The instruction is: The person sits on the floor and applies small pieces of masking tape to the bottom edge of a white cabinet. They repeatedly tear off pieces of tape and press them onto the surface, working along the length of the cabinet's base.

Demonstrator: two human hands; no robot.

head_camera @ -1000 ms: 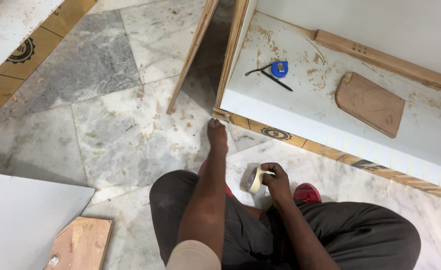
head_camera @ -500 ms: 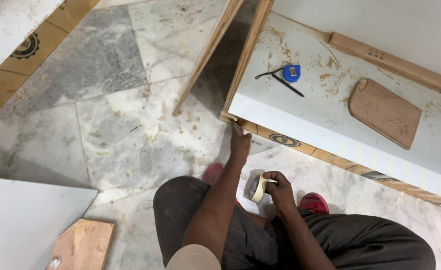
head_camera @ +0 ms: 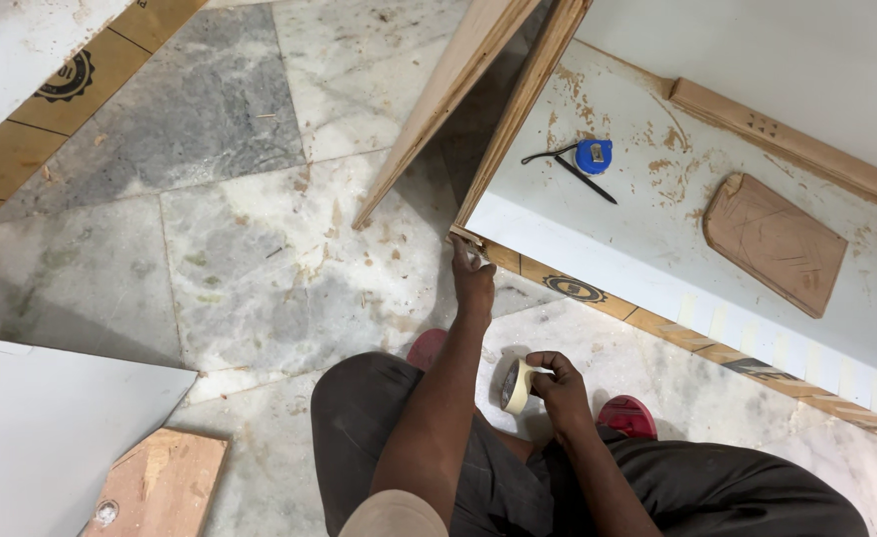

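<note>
From the head view, I'm crouched on the marble floor (head_camera: 250,268) with my left hand (head_camera: 473,280) reached forward, fingers pressed against the lower corner of the white panel (head_camera: 657,239) where its plywood edge meets the floor; it grasps nothing, it just steadies that corner. My right hand (head_camera: 563,390) sits close to my knees, clenched around a roll of masking tape (head_camera: 515,386), held upright so the loose end faces the panel's edge. Short strips of tape already line that edge further right. A blue tape measure (head_camera: 593,155) and a pencil lie on the panel, well apart from both hands.
</note>
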